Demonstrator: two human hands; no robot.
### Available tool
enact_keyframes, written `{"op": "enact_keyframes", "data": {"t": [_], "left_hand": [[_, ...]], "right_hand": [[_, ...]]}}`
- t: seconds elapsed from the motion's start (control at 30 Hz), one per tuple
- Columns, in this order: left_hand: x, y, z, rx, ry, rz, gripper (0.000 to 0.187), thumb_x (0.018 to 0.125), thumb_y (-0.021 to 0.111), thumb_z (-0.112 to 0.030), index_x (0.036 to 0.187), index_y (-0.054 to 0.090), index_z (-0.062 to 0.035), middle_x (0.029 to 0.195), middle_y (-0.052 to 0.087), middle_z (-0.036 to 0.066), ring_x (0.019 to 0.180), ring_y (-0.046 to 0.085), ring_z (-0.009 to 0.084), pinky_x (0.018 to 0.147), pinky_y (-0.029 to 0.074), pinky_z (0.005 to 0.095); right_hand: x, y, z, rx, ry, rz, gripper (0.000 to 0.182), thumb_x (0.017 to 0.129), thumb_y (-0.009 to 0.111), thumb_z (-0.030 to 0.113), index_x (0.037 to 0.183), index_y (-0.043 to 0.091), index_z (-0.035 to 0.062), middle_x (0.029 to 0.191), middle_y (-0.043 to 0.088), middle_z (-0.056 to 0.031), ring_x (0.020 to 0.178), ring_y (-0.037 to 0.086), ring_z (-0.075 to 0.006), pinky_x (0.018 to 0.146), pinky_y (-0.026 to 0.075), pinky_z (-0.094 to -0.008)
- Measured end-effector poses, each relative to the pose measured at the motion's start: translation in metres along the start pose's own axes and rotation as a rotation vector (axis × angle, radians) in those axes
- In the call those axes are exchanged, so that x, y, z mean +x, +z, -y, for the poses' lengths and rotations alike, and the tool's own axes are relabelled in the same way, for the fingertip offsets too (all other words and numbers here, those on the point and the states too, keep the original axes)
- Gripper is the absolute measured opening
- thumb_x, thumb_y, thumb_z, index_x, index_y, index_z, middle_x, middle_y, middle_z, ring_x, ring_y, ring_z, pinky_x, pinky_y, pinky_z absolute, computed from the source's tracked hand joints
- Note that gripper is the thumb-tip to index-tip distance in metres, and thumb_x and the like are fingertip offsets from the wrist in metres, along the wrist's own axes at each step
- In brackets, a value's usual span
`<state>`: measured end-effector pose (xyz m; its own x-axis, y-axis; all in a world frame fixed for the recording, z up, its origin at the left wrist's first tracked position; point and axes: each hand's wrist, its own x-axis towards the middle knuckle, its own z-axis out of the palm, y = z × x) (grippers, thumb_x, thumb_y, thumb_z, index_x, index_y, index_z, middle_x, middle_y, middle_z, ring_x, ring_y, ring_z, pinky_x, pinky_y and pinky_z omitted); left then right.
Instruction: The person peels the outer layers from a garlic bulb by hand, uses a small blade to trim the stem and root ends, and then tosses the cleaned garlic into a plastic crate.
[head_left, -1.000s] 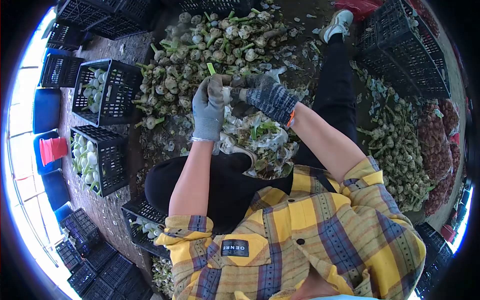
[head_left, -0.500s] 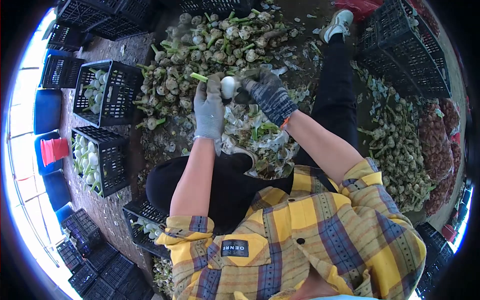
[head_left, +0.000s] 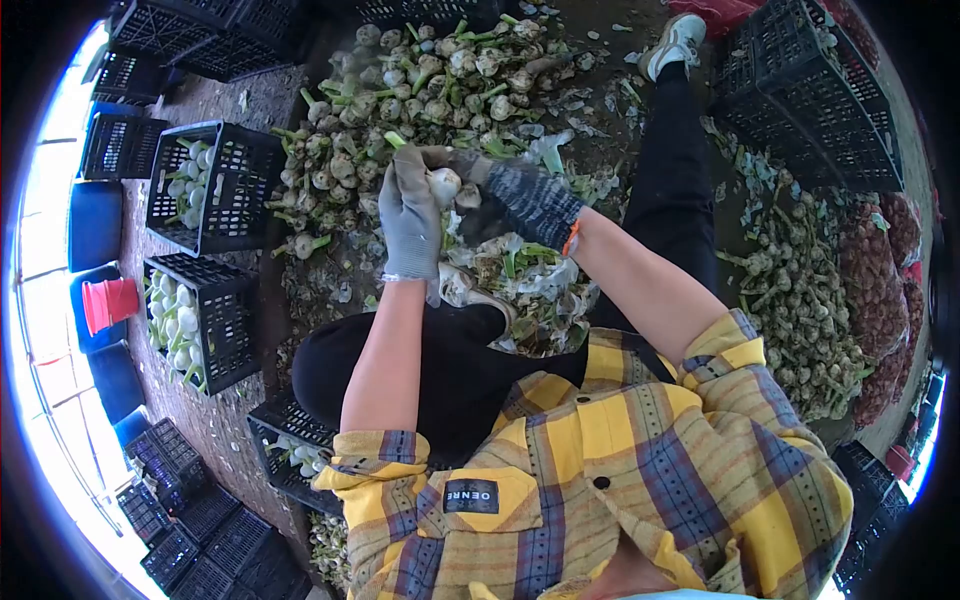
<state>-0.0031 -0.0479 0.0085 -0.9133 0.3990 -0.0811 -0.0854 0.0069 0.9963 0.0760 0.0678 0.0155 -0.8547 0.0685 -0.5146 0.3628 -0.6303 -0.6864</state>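
The grey-gloved left hand, grip closed round a white green-stemmed bulb, has tilted it, giving the dark-patterned-gloved right hand a fresh angle; that blurred grip I can't judge.

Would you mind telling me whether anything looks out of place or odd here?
The gloves look mismatched: mostly plain grey on the left hand, dark speckled knit with orange edging on the right hand. Papery scraps also lie strewn loosely nearby, which looks untidy.
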Motion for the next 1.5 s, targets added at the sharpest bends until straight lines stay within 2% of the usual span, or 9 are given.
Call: {"op": "enact_keyframes", "data": {"t": [0.2,0.27,0.47,0.57,0.67,1.07,1.27,1.4,1.5], "left_hand": [[-0.008,0.001,-0.005,0.017,0.011,0.139,0.045,0.092,0.044,-0.044,0.093,0.059,-0.0019,0.082,0.055,0.0,0.066,0.047,0.0052,0.057,0.04,0.019],[-0.004,-0.002,0.004,0.052,0.07,0.129,0.045,0.092,0.044,-0.044,0.093,0.058,-0.002,0.082,0.055,0.0,0.064,0.047,0.0053,0.055,0.039,0.0185],[-0.007,0.0,-0.001,-0.031,0.022,0.147,0.041,0.091,0.048,-0.042,0.093,0.058,-0.0019,0.081,0.056,0.001,0.066,0.049,0.0072,0.057,0.042,0.0212],[-0.006,0.0,0.002,-0.011,0.022,0.112,0.04,0.091,0.049,-0.04,0.093,0.057,-0.0016,0.082,0.057,0.002,0.066,0.05,0.0079,0.057,0.042,0.0217],[-0.002,-0.002,0.012,0.015,0.127,0.121,0.04,0.091,0.048,-0.04,0.094,0.057,-0.0011,0.083,0.058,0.004,0.066,0.052,0.0087,0.056,0.043,0.0217],[0.008,-0.009,0.01,-0.19,-0.214,-0.056,0.048,0.091,0.044,-0.047,0.097,0.058,-0.0015,0.087,0.061,0.008,0.074,0.059,0.0163,0.064,0.051,0.0296],[0.0,0.002,-0.01,-0.137,-0.362,-0.031,0.038,0.091,0.045,-0.039,0.1,0.057,-0.0049,0.09,0.06,0.007,0.074,0.058,0.0153,0.062,0.051,0.029],[0.009,0.0,-0.004,-0.37,-0.422,-0.074,0.031,0.091,0.045,-0.033,0.098,0.057,-0.0056,0.087,0.06,0.007,0.074,0.059,0.0175,0.064,0.052,0.0305],[0.013,-0.011,0.0,-0.455,-0.435,-0.08,0.03,0.093,0.043,-0.031,0.094,0.057,-0.0053,0.085,0.061,0.008,0.074,0.059,0.0183,0.067,0.052,0.0326]], "right_hand": [[0.012,-0.013,-0.01,-0.182,-0.165,0.152,0.041,0.084,0.06,0.024,0.119,0.051,0.0042,0.101,0.061,-0.0114,0.077,0.064,-0.0216,0.067,0.057,-0.038],[0.008,-0.015,-0.01,0.077,-0.056,0.14,0.039,0.084,0.06,0.02,0.118,0.052,0.0025,0.101,0.061,-0.0119,0.078,0.064,-0.023,0.067,0.057,-0.0385],[0.003,-0.015,-0.008,-0.036,-0.125,0.101,0.032,0.085,0.056,0.012,0.113,0.053,-0.0021,0.102,0.061,-0.0137,0.079,0.064,-0.024,0.068,0.056,-0.0358],[0.014,-0.02,-0.016,-0.347,-0.27,-0.015,0.02,0.082,0.057,0.017,0.089,0.063,-0.0005,0.077,0.064,-0.0087,0.066,0.06,-0.0141,0.056,0.049,-0.028],[0.007,-0.006,-0.005,-0.318,-0.159,-0.042,0.019,0.082,0.057,0.013,0.092,0.062,-0.0027,0.076,0.064,-0.0102,0.063,0.061,-0.0156,0.056,0.051,-0.0291],[0.009,0.003,-0.008,-0.152,-0.233,-0.206,0.021,0.081,0.055,0.003,0.101,0.054,-0.002,0.086,0.06,-0.0098,0.071,0.059,-0.0157,0.061,0.051,-0.0281],[0.027,-0.008,-0.03,-0.583,-0.745,-0.216,0.022,0.081,0.056,0.004,0.102,0.053,0.0002,0.085,0.06,-0.009,0.07,0.058,-0.0161,0.063,0.051,-0.0293],[0.005,-0.004,-0.016,0.475,-0.175,-0.007,0.023,0.085,0.049,0.003,0.107,0.052,0.0034,0.087,0.059,-0.0096,0.067,0.059,-0.0173,0.065,0.053,-0.0346],[0.01,-0.025,-0.026,0.537,-0.151,0.136,0.024,0.086,0.046,0.004,0.109,0.051,0.004,0.087,0.059,-0.008,0.067,0.059,-0.0164,0.066,0.054,-0.0337]]}}
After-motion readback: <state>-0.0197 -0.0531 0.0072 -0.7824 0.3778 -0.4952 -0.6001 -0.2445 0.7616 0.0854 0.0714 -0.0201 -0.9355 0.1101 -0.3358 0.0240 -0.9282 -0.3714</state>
